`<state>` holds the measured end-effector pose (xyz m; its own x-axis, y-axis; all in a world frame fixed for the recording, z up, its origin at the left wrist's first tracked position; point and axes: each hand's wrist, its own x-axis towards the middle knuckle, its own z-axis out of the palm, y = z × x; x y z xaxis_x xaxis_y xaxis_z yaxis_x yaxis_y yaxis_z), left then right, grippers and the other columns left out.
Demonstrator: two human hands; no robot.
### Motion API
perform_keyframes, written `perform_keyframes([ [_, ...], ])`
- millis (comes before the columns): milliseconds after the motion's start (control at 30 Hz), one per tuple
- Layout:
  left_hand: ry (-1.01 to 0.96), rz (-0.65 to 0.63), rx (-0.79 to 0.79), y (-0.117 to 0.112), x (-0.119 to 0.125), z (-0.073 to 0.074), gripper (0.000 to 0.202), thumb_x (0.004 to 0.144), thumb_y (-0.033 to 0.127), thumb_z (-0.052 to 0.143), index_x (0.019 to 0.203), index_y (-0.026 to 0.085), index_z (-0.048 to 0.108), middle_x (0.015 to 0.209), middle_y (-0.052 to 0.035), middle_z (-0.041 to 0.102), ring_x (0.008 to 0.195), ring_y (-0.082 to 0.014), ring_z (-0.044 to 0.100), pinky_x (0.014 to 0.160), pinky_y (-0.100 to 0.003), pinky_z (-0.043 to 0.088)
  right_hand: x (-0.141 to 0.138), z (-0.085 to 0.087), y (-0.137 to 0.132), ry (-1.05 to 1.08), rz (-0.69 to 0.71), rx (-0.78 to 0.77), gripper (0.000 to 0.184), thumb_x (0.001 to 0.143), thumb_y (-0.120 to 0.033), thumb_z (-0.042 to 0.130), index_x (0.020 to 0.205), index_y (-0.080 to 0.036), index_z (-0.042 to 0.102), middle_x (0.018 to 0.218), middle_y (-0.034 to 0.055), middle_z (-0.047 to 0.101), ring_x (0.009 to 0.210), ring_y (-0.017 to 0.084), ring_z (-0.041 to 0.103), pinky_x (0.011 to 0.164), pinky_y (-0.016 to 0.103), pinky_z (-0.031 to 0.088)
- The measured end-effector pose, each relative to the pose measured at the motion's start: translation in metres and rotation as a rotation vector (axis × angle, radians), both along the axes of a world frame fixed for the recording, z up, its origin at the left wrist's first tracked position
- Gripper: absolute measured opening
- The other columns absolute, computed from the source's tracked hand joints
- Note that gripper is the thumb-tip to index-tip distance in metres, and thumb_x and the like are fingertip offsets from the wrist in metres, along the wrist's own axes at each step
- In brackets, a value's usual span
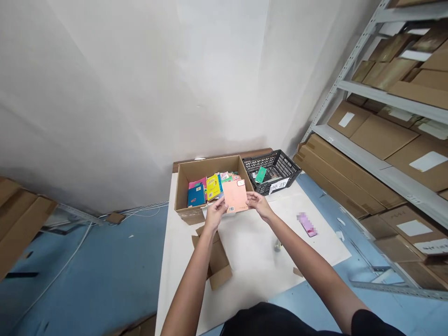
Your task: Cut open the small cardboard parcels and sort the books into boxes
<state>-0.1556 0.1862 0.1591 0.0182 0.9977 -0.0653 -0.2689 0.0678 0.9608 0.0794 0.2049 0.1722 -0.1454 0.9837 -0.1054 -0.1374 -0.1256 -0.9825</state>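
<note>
Both hands hold a thin salmon-pink book (234, 196) over the white table (252, 252), just in front of an open cardboard box (183, 186). My left hand (214, 213) grips its lower left corner with closed fingers. My right hand (256, 202) pinches its right edge. A barcode shows at the book's lower edge. Inside the box stand several colourful books (207, 188), blue, yellow and pink.
A black plastic crate (280, 165) with a green item and a white label sits right of the box. A small open carton (217, 261) lies near my left forearm. A blurred pink object (307, 224) rests on the table. Metal shelving (378, 168) with cartons stands at right.
</note>
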Motion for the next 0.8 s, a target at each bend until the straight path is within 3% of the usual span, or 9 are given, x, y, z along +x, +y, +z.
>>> perform_keyframes([
  [167,0.257,0.246,0.032,0.052,0.004,-0.001,0.060,0.085,0.036,0.078,0.142,0.020,0.068,0.143,-0.0147,0.066,0.129,-0.0289,0.064,0.106,-0.042,0.055,0.002,-0.013,0.059,-0.108,-0.255,0.007,0.064,0.070,-0.036,0.081,0.131,-0.021,0.067,0.112,0.0074,0.073,0.098,0.021,0.068,0.086,0.036,0.058],
  [267,0.407,0.298,0.070,0.048,0.007,-0.015,0.052,0.089,0.028,0.071,0.141,0.022,0.066,0.148,-0.0135,0.060,0.131,-0.0281,0.061,0.105,-0.039,0.056,0.019,-0.042,0.061,-0.218,-0.319,-0.011,0.067,0.070,-0.033,0.077,0.135,-0.021,0.065,0.119,0.0089,0.072,0.100,0.022,0.068,0.092,0.039,0.057],
  [433,0.498,0.213,0.052,-0.009,0.034,-0.069,0.041,0.091,0.018,0.061,0.131,0.024,0.065,0.133,-0.0094,0.069,0.115,-0.0220,0.068,0.094,-0.036,0.060,0.056,-0.116,-0.006,-0.336,-0.308,-0.042,0.060,0.073,-0.033,0.072,0.132,-0.021,0.068,0.121,0.0101,0.073,0.094,0.022,0.070,0.089,0.040,0.058],
  [567,0.623,0.017,-0.021,-0.055,0.070,-0.117,0.037,0.090,0.016,0.057,0.125,0.023,0.065,0.132,-0.0102,0.068,0.114,-0.0220,0.069,0.090,-0.036,0.061,0.080,-0.164,-0.066,-0.553,-0.212,-0.114,0.054,0.081,-0.028,0.064,0.134,-0.022,0.068,0.128,0.0112,0.071,0.100,0.023,0.072,0.093,0.041,0.059],
  [667,0.826,-0.182,-0.138,-0.081,0.092,-0.149,0.039,0.089,0.016,0.059,0.127,0.022,0.066,0.139,-0.0117,0.065,0.131,-0.0241,0.062,0.107,-0.039,0.054,0.097,-0.188,-0.100,-0.792,-0.038,-0.148,0.052,0.086,-0.023,0.059,0.137,-0.025,0.070,0.143,0.0107,0.066,0.121,0.025,0.068,0.107,0.044,0.053],
  [800,1.079,-0.337,-0.432,-0.114,0.110,-0.189,0.051,0.086,0.019,0.063,0.137,0.025,0.063,0.161,-0.0115,0.050,0.154,-0.0268,0.042,0.123,-0.042,0.038,0.118,-0.215,-0.140,-1.107,0.270,-0.207,0.051,0.093,-0.019,0.057,0.143,-0.023,0.069,0.162,0.0128,0.050,0.152,0.031,0.043,0.124,0.047,0.037],
])
